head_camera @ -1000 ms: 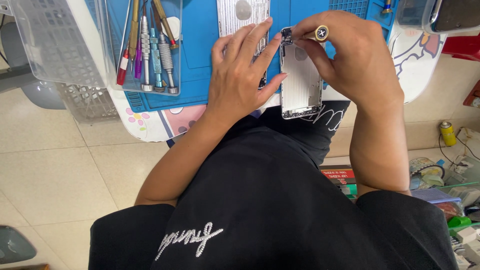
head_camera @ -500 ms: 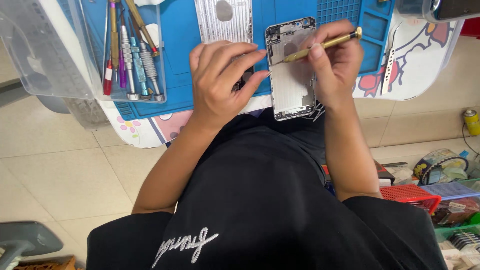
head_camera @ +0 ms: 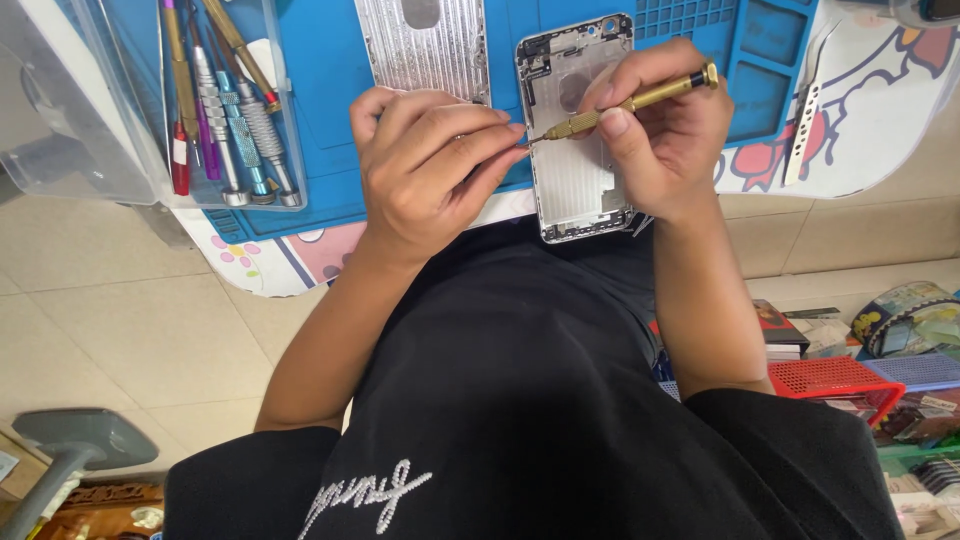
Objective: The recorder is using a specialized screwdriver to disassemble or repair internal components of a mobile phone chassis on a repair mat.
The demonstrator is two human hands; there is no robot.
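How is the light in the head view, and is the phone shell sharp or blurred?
Head view: soft, even light; faint shadows under the hands. The phone shell and brass screwdriver in the right hand are sharp; left hand too. No strong glare.

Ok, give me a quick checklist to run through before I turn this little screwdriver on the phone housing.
1. Right hand grips the brass screwdriver: ok.
2. Tip seated in a screw: cannot tell, the left hand's fingertips crowd it.
3. Left hand steadying at the phone housing's left edge: ok.
4. Housing fully supported: not ok, its lower end overhangs the blue mat toward the lap.
5. Spare drivers within reach in the clear tray: ok.
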